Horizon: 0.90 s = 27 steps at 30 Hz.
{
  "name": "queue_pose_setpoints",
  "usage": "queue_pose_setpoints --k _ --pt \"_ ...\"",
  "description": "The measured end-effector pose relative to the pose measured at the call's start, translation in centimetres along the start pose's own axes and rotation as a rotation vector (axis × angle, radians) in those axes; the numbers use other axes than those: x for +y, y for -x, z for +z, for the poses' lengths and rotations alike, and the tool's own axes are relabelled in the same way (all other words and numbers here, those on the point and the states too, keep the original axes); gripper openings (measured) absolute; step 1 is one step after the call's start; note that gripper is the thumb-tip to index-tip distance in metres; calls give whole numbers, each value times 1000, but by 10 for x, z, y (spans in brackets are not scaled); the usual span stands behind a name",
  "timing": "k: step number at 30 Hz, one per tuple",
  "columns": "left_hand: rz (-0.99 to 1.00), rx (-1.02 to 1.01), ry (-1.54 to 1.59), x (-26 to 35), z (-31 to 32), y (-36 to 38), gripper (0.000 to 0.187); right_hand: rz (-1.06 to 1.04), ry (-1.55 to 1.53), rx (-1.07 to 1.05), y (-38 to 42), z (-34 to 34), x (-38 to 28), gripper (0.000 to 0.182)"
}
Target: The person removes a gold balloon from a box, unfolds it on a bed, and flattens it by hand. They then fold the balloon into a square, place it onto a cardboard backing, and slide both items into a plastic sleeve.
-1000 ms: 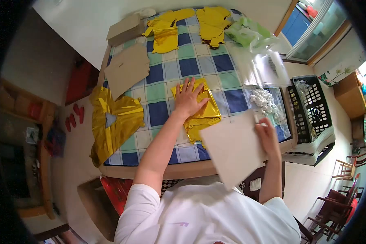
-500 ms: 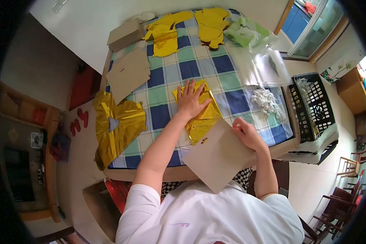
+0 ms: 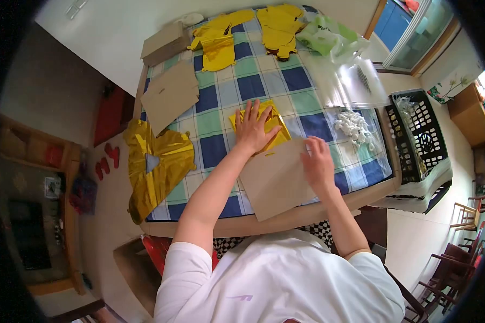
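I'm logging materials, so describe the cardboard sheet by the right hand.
The cardboard sheet looks flat, matte and tan, roughly four-sided, with a small slot near its far edge showing yellow. Set askew, it overlaps the near part of the folded gold foil; the right hand is at its right edge, grip unclear.

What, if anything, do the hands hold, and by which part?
The right hand is at the cardboard sheet, by its upper right corner; a grip cannot be confirmed. The left hand lies spread on gold foil, gripping nothing.

Free: checked cloth [image 3: 255, 81] beyond left fingers [image 3: 255, 111] | Blocking: cardboard [image 3: 277, 180] over gold foil [image 3: 280, 138]
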State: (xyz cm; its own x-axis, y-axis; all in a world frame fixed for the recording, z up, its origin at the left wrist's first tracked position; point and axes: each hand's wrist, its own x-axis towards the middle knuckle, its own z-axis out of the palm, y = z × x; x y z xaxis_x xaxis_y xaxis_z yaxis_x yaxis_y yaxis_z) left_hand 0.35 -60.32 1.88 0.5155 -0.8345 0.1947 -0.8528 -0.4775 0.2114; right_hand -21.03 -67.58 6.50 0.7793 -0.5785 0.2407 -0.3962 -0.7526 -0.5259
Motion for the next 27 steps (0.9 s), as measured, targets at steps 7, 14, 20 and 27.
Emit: queue_pose_setpoints --k 7,14,20,27 --pt "8 10 30 2 -4 2 71 -326 184 -195 21 26 -15 49" --pt "100 402 317 -24 -24 6 46 -328 219 -198 22 26 -15 49" --pt "125 52 177 7 -33 113 44 -349 216 -143 25 34 -11 50" --pt "115 123 186 8 -26 125 51 -36 65 215 14 20 4 43"
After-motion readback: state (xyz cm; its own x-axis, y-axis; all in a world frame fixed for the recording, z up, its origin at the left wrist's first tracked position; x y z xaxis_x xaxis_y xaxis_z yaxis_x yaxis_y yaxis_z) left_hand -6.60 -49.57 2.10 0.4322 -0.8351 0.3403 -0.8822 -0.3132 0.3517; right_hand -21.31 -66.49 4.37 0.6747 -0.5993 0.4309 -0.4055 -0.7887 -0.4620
